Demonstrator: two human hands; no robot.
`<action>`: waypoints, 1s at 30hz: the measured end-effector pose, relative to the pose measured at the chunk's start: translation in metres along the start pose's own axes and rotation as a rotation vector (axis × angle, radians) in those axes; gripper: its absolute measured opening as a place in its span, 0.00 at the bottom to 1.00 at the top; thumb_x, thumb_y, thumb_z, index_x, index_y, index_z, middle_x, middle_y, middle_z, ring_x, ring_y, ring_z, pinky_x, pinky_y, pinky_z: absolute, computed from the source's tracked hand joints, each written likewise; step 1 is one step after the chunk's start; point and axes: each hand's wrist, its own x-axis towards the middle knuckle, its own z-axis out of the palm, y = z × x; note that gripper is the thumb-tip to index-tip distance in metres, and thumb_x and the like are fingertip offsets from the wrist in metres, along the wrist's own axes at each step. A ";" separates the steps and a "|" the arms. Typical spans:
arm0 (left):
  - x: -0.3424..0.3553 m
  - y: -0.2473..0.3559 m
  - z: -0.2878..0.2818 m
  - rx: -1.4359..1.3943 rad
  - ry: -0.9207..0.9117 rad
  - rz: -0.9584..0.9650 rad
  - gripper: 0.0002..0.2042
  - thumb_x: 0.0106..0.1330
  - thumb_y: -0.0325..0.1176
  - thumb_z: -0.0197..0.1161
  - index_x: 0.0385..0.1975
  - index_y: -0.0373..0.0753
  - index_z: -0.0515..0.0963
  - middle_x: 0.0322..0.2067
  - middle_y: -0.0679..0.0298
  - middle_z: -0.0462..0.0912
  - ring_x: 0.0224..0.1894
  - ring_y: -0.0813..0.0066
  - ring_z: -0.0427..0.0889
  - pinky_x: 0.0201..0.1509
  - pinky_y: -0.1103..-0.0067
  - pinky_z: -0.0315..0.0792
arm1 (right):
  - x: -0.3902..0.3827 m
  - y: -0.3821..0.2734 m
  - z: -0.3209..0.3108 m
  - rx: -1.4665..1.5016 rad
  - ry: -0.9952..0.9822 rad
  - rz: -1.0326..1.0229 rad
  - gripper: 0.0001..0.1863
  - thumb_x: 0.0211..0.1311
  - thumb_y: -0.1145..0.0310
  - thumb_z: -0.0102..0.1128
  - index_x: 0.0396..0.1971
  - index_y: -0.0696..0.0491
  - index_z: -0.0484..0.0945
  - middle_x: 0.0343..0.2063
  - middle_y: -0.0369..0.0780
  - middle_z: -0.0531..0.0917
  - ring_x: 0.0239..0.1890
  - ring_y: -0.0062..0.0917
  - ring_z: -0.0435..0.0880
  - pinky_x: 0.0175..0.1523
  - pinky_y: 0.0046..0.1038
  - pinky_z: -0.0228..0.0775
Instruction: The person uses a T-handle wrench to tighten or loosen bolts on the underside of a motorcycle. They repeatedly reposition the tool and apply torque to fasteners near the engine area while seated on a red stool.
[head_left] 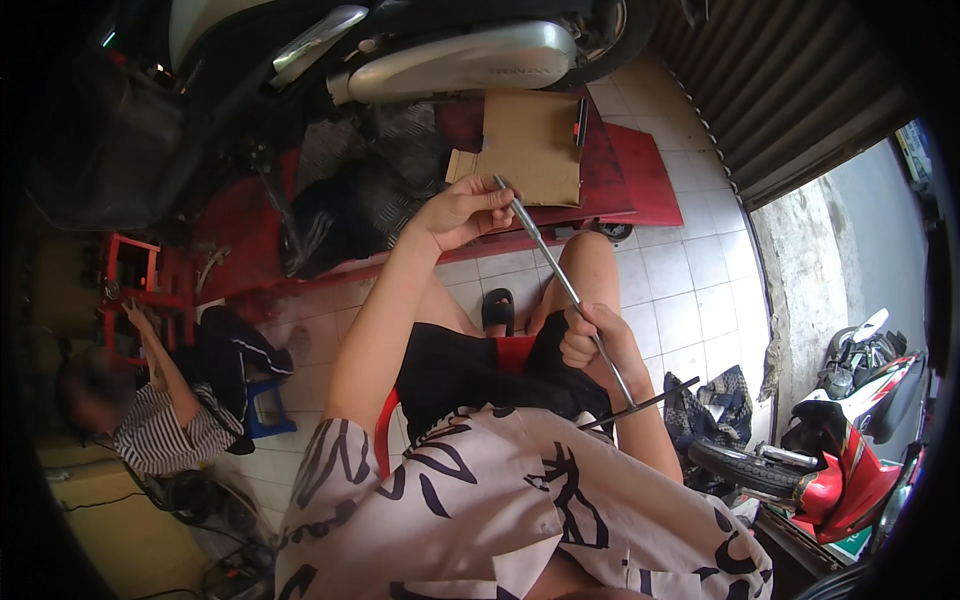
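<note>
A long metal T-handle wrench (557,269) slants across in front of me, over my lap. My left hand (462,213) pinches its far end between thumb and fingers. Lower down, the fingers of my right hand (597,338) wrap round the shaft. The dark crossbar sits at the near end, by my right forearm. Beyond my left hand, a piece of brown cardboard (530,140) lies on the red platform (640,175). Whether a socket or small part is at the pinched tip, I cannot tell.
A motor scooter (455,65) stands over the platform ahead. At the left, another person (175,430) in a striped shirt reaches to a red metal frame (150,275), near a blue stool (268,408). A red and white motorbike (840,480) is at the right, by a shutter (790,90).
</note>
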 end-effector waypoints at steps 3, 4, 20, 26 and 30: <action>0.030 0.005 0.018 -0.389 0.126 0.097 0.08 0.65 0.33 0.63 0.36 0.35 0.77 0.19 0.75 0.66 0.21 0.86 0.64 0.28 0.89 0.61 | 0.035 -0.006 0.016 -0.001 0.020 -0.132 0.20 0.73 0.56 0.39 0.19 0.47 0.60 0.11 0.27 0.54 0.13 0.14 0.48 0.20 0.21 0.40; 0.044 0.010 0.021 -0.450 0.276 0.120 0.08 0.65 0.35 0.62 0.36 0.37 0.75 0.17 0.77 0.59 0.18 0.87 0.56 0.24 0.87 0.53 | 0.048 -0.014 0.022 -0.015 0.018 -0.152 0.19 0.73 0.56 0.38 0.19 0.47 0.60 0.11 0.27 0.54 0.12 0.14 0.48 0.20 0.21 0.40; 0.104 0.130 -0.005 -0.254 0.618 0.282 0.19 0.69 0.38 0.56 0.16 0.44 0.61 0.11 0.73 0.57 0.13 0.83 0.52 0.18 0.83 0.47 | 0.186 -0.111 0.078 -0.201 -0.108 -0.262 0.15 0.72 0.63 0.33 0.22 0.47 0.61 0.12 0.27 0.52 0.14 0.15 0.46 0.21 0.22 0.41; 0.093 0.151 -0.052 0.019 0.553 0.207 0.14 0.68 0.42 0.56 0.21 0.43 0.69 0.13 0.72 0.64 0.18 0.80 0.63 0.29 0.79 0.63 | 0.203 -0.110 0.088 -0.182 -0.177 -0.240 0.16 0.72 0.64 0.32 0.21 0.47 0.61 0.11 0.27 0.53 0.14 0.16 0.47 0.20 0.23 0.41; 0.066 0.095 0.004 0.204 0.639 0.232 0.15 0.68 0.49 0.53 0.39 0.42 0.74 0.28 0.65 0.77 0.30 0.77 0.74 0.34 0.77 0.68 | 0.213 -0.124 0.074 -0.212 -0.127 -0.278 0.17 0.72 0.63 0.31 0.21 0.47 0.62 0.10 0.28 0.54 0.13 0.16 0.47 0.21 0.23 0.42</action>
